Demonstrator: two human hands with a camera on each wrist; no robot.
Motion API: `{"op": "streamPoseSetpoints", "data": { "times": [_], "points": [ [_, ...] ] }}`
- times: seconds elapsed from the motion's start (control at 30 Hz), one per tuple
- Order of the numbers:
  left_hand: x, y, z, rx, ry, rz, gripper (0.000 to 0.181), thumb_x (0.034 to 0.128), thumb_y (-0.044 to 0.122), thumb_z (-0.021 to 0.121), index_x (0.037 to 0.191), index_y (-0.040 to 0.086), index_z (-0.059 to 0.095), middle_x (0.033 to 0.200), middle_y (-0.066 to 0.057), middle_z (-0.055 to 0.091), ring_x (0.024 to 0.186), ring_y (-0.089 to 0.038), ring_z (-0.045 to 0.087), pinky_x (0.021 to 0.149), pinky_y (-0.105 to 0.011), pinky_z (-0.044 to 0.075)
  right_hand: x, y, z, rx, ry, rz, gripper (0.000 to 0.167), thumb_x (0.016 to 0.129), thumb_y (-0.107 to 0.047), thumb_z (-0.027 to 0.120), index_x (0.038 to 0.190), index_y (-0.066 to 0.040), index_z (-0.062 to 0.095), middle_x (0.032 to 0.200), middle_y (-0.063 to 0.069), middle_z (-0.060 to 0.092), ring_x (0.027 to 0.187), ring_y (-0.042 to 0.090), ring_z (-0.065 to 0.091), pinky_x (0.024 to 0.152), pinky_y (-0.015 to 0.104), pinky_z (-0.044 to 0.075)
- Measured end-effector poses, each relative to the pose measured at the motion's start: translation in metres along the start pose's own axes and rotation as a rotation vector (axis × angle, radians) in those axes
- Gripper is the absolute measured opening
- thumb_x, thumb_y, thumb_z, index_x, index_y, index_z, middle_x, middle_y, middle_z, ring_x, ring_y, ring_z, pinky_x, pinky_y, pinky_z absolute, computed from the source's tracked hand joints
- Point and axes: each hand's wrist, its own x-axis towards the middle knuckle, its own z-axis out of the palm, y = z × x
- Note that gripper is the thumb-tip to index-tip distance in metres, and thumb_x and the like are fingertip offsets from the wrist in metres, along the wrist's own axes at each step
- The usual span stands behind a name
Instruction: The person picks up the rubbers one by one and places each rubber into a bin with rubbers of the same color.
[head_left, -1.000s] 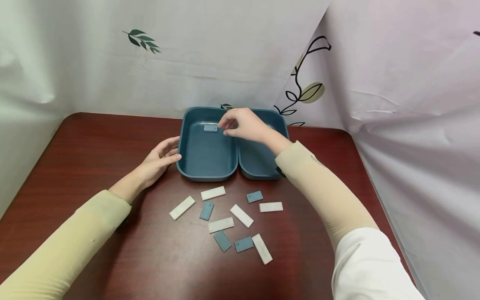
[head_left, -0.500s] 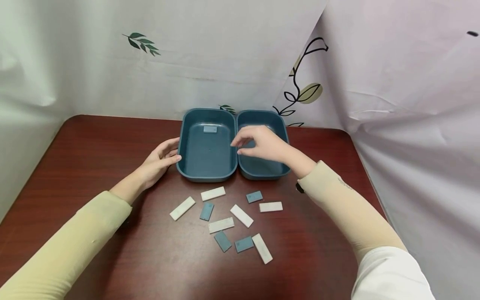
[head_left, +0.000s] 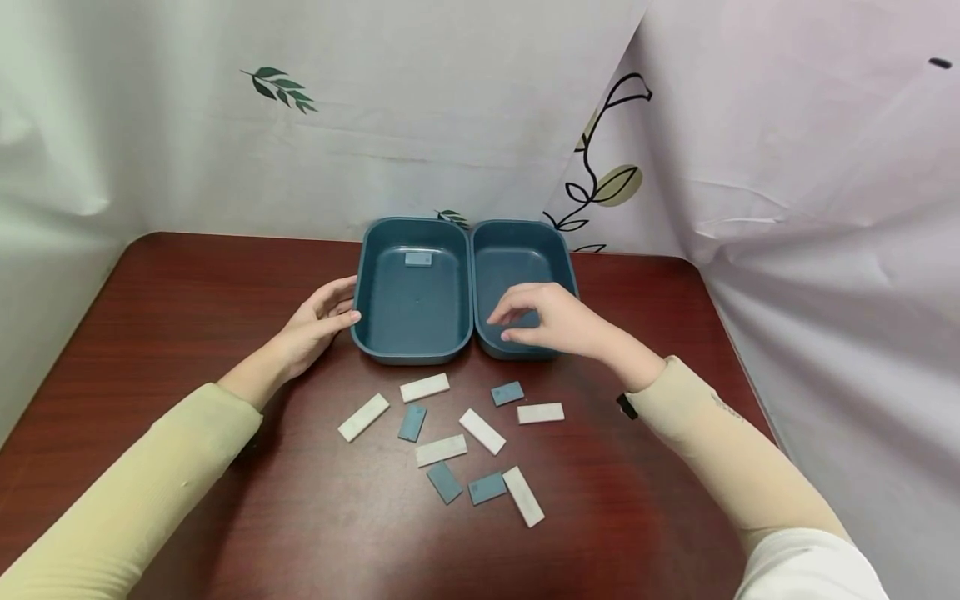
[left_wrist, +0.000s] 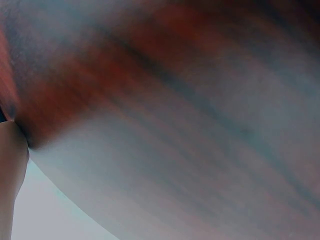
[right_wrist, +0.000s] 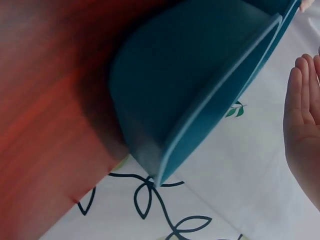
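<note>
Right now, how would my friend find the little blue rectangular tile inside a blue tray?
Toward the far edge of the glossy red-brown table, find the left of two blue, round-cornered trays. Inside it, near the far wall, is the little blue rectangular tile. It's the only tile in there; the other blue tiles and longer white rectangular tiles lie on the table.

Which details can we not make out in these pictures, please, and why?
Head view: fingertips of the left hand, hidden by the left bin.
Head view: part of the right bin, covered by the right hand.
Head view: mark on the blue tile in the left bin, too small.
Right wrist view: part of the right hand, cut by the right edge.
Left wrist view: most surface detail, blurred.
</note>
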Motion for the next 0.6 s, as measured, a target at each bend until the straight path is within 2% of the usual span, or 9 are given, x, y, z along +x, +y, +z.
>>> {"op": "streamPoseSetpoints", "data": {
  "times": [0.23,0.6],
  "points": [
    [0.000,0.000,0.000,-0.006,-0.003,0.004,0.065,0.1102,0.010,0.056,0.168,0.010,0.025,0.153,0.006,0.044,0.135,-0.005,0.048,0.108,-0.012,0.041,-0.019,0.003,0.008,0.037,-0.001,0.026,0.022,0.092,-0.004,0.083,0.112,-0.012,0.080,0.112,0.002,0.076,0.101,0.017,0.073,0.093,0.042,0.063],
    [0.001,-0.003,0.000,-0.034,-0.016,0.046,0.063,0.1098,0.007,0.056,0.166,0.008,0.028,0.151,0.006,0.048,0.134,-0.002,0.053,0.108,-0.012,0.042,-0.040,0.004,0.027,0.098,-0.009,0.029,0.022,0.091,0.000,0.082,0.112,-0.006,0.079,0.111,0.004,0.076,0.098,0.020,0.074,0.090,0.040,0.064]
  ]
}}
